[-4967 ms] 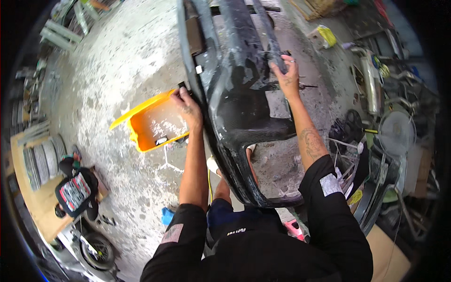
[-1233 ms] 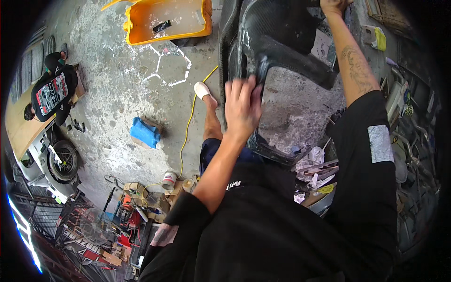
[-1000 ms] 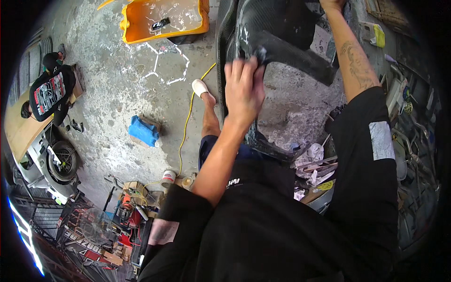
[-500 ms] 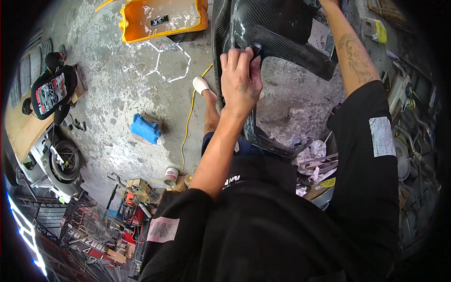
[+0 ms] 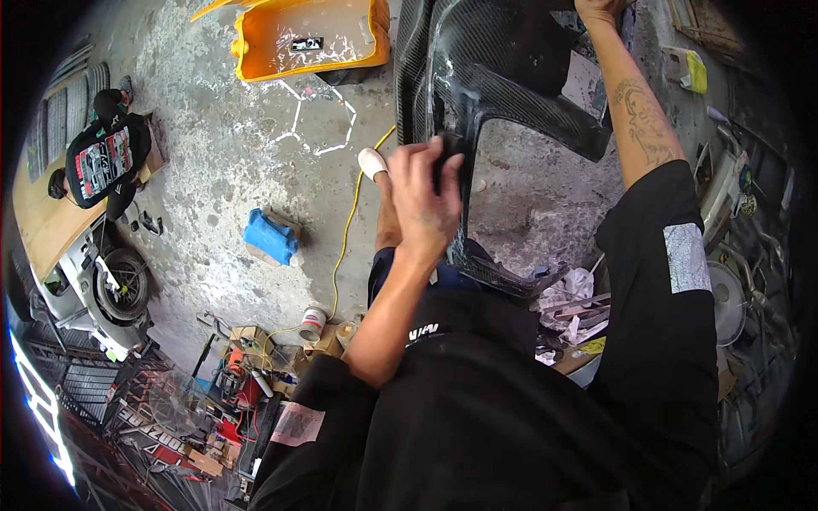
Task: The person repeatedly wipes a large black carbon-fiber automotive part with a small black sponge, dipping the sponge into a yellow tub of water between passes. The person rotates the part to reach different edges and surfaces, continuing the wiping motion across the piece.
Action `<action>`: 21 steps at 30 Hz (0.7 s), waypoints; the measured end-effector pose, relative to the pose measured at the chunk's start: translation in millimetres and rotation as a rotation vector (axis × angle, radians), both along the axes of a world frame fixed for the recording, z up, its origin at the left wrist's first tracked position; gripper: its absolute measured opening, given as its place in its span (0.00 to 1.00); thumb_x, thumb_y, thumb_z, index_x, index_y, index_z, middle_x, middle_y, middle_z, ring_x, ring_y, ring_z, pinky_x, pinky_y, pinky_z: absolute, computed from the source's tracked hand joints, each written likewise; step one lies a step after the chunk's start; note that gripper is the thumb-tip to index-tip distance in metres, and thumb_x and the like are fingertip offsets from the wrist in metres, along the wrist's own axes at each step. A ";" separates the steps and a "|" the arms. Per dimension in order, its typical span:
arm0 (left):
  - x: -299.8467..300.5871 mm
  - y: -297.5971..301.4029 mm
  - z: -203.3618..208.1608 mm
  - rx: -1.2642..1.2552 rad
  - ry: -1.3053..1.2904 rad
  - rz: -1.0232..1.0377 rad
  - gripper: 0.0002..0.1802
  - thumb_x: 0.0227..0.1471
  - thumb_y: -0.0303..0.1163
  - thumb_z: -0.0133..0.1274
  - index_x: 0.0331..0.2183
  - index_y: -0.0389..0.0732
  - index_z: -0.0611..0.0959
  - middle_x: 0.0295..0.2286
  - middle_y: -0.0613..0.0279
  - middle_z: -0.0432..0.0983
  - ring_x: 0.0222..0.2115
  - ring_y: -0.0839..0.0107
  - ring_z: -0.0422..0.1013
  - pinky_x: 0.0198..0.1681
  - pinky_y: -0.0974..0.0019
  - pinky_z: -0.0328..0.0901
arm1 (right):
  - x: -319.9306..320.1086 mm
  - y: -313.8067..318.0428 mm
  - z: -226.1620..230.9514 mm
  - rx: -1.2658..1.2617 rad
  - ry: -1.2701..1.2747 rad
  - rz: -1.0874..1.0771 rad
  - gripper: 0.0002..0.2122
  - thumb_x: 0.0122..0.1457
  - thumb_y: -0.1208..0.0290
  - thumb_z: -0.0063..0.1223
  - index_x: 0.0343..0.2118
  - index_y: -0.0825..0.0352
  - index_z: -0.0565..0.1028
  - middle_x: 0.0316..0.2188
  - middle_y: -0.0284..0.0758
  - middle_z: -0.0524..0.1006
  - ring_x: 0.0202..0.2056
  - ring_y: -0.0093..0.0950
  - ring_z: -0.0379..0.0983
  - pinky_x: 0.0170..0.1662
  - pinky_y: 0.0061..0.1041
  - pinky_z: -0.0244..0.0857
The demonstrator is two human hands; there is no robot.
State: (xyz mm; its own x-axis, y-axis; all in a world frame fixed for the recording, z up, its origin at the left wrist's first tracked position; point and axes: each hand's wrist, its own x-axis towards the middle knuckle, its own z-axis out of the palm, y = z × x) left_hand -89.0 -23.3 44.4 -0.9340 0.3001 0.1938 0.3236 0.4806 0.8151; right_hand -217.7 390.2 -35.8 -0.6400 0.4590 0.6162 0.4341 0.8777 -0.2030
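Note:
A glossy black carbon-fibre panel (image 5: pixel 511 60), curved and with a large cut-out, reaches from the top edge down to my lap. My left hand (image 5: pixel 423 200) is over its narrow left side strip, fingers and thumb curled around a small black block (image 5: pixel 452 146). The block is blurred and partly hidden by the fingers. At the top edge my right hand (image 5: pixel 601 10) grips the panel's far right part; some of its fingers are cut off by the picture's edge.
A yellow tub (image 5: pixel 382 51) of cloudy water stands at the far left of the panel. A yellow cord (image 5: pixel 348 223) crosses the floor beside my foot. A blue cloth bundle (image 5: pixel 272 237) lies further left. A person (image 5: pixel 106 162) crouches at far left. Scraps (image 5: pixel 579 294) lie right of my lap.
My left hand has slid toward me along the panel's strip with the black block. My right hand stays at the panel's far part. The whole view has shifted slightly.

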 end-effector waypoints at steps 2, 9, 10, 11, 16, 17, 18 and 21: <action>-10.9 10.7 -7.8 -0.052 0.051 -0.057 0.13 0.50 0.20 0.63 0.39 0.33 0.80 0.33 0.50 0.71 0.36 0.51 0.69 0.40 0.54 0.65 | -15.0 -22.3 7.6 -0.144 0.039 0.013 0.24 0.73 0.50 0.32 0.59 0.60 0.72 0.58 0.42 0.73 0.62 0.44 0.64 0.66 0.47 0.49; 5.2 2.4 -17.6 -0.040 0.045 -0.140 0.14 0.49 0.18 0.62 0.41 0.35 0.81 0.33 0.53 0.73 0.35 0.50 0.69 0.39 0.54 0.64 | -10.9 -22.4 9.4 -0.230 0.084 0.004 0.24 0.73 0.49 0.34 0.59 0.59 0.72 0.58 0.40 0.74 0.62 0.42 0.65 0.66 0.47 0.50; -4.5 9.3 -13.4 -0.059 0.066 -0.123 0.14 0.49 0.18 0.62 0.40 0.35 0.81 0.33 0.53 0.74 0.35 0.51 0.69 0.39 0.54 0.64 | -11.6 -29.1 11.0 -0.283 0.103 0.020 0.23 0.73 0.49 0.34 0.59 0.59 0.73 0.58 0.39 0.74 0.62 0.41 0.65 0.66 0.47 0.50; -13.6 15.3 -9.8 -0.072 0.086 -0.114 0.13 0.49 0.18 0.62 0.40 0.35 0.81 0.33 0.53 0.74 0.35 0.52 0.69 0.39 0.54 0.63 | -11.2 -31.2 8.8 -0.293 0.095 0.021 0.23 0.73 0.49 0.34 0.59 0.59 0.73 0.58 0.39 0.74 0.62 0.41 0.65 0.66 0.47 0.50; 9.8 -5.0 -11.3 -0.068 0.049 -0.109 0.13 0.49 0.19 0.62 0.40 0.35 0.81 0.33 0.52 0.73 0.34 0.50 0.69 0.39 0.54 0.64 | -11.5 -28.1 6.2 -0.231 0.125 0.041 0.24 0.73 0.49 0.34 0.59 0.59 0.73 0.60 0.39 0.73 0.62 0.42 0.65 0.66 0.48 0.50; 5.6 -0.8 -18.4 -0.061 0.055 -0.111 0.13 0.49 0.19 0.62 0.40 0.35 0.81 0.33 0.52 0.73 0.34 0.50 0.69 0.39 0.54 0.64 | -12.8 -27.2 6.7 -0.240 0.137 0.033 0.24 0.73 0.49 0.34 0.60 0.59 0.72 0.60 0.39 0.72 0.62 0.42 0.65 0.66 0.48 0.50; 1.9 -0.3 -14.2 -0.077 0.056 -0.119 0.13 0.49 0.18 0.62 0.40 0.35 0.81 0.33 0.52 0.73 0.34 0.50 0.69 0.38 0.54 0.64 | -16.0 -30.4 8.8 -0.255 0.108 -0.002 0.25 0.73 0.48 0.33 0.61 0.59 0.71 0.62 0.40 0.71 0.64 0.41 0.64 0.67 0.48 0.48; 1.3 4.5 -10.0 -0.080 0.064 -0.125 0.14 0.48 0.18 0.63 0.40 0.35 0.81 0.33 0.51 0.73 0.34 0.50 0.69 0.38 0.54 0.65 | -18.8 -17.1 8.1 -0.183 0.094 -0.011 0.25 0.73 0.48 0.33 0.62 0.59 0.71 0.64 0.39 0.69 0.65 0.41 0.62 0.68 0.49 0.46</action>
State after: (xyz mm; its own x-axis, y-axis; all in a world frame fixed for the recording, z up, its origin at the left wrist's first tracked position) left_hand -87.7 -18.8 34.4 -0.8750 0.4297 0.2230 0.4351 0.4959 0.7515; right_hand -236.6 373.1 -27.7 -0.5778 0.5757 0.5786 0.4149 0.8176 -0.3991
